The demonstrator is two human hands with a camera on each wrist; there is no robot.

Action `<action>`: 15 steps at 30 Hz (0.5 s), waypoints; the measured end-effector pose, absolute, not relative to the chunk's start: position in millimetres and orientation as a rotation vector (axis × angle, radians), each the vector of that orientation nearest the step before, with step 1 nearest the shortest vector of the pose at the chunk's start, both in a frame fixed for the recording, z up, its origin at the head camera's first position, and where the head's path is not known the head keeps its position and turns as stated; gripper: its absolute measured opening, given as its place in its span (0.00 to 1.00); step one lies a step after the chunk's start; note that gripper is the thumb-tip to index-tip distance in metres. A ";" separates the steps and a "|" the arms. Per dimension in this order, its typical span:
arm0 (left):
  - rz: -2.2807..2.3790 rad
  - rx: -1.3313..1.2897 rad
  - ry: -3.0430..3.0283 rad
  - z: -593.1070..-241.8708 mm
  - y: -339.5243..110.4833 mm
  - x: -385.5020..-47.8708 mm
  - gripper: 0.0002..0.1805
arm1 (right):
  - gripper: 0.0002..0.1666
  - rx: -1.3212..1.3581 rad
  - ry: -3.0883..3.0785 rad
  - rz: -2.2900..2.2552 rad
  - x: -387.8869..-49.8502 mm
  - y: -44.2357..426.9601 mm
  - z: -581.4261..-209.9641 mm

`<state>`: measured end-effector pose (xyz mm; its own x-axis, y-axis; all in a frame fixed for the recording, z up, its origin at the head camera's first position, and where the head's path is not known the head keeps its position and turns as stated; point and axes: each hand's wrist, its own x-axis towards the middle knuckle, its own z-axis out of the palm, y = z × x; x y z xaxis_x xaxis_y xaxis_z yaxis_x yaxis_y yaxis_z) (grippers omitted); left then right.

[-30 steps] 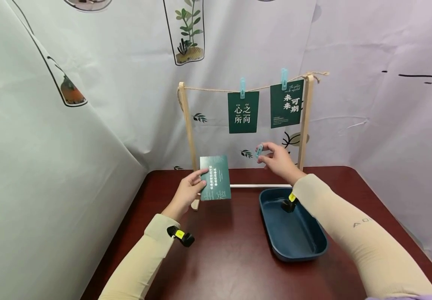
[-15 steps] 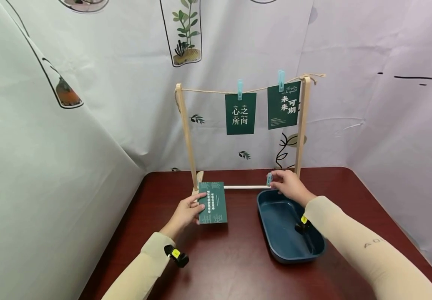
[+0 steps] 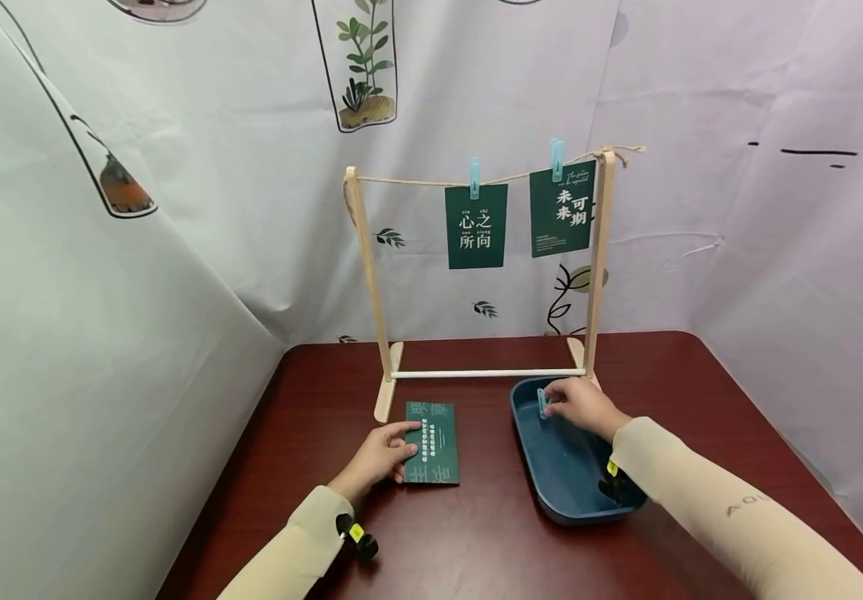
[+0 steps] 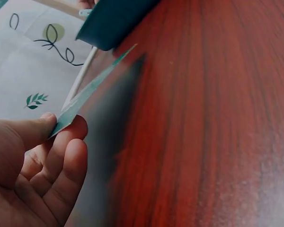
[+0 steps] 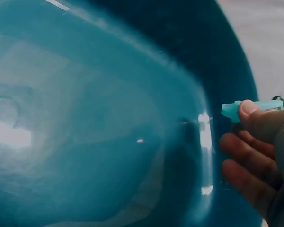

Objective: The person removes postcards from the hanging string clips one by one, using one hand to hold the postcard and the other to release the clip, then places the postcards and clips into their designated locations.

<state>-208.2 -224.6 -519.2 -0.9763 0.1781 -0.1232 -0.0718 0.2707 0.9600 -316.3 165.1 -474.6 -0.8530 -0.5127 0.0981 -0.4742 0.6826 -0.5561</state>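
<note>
My left hand [image 3: 379,454] pinches a green printed card [image 3: 437,446] by its left edge, thumb on top. In the left wrist view the card [image 4: 80,99] shows nearly edge-on, a little above the table, with its shadow beneath. Over the far end of the blue tray [image 3: 577,467], my right hand [image 3: 587,406] pinches a light blue clothespin [image 3: 542,403]. The right wrist view has this clothespin [image 5: 251,109] between thumb and forefinger, beside the tray wall [image 5: 227,61]. Nothing else shows inside the tray.
Behind the tray stands a wooden rack [image 3: 367,275] with a twine line [image 3: 409,180]. Two green cards, one in the middle [image 3: 476,237] and one at the right [image 3: 562,212], hang from it by clothespins. A dark red table [image 3: 484,533] lies below; a printed cloth [image 3: 251,167] backs it.
My left hand has lowered the card toward the table. The right hand has carried the clothespin down from below the hanging cards to the tray.
</note>
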 end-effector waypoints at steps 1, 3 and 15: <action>1.770 0.103 2.331 -520.4 -224.4 -207.6 0.26 | 0.12 -0.821 2.820 -0.882 -316.0 165.2 -476.9; 1.750 0.098 2.331 -521.5 -224.1 -206.3 0.25 | 0.11 -0.817 2.810 -0.849 -315.6 165.0 -480.5; 1.374 0.186 2.543 -524.3 -222.9 -201.2 0.20 | 0.03 -0.807 2.752 -0.733 -314.5 163.6 -494.7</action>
<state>-201.2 -222.9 -524.3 -0.9620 0.2260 -0.1531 -0.0043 0.5483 0.8363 -314.5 163.6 -494.7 -0.8363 -0.5472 -0.0335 -0.4580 0.7310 -0.5059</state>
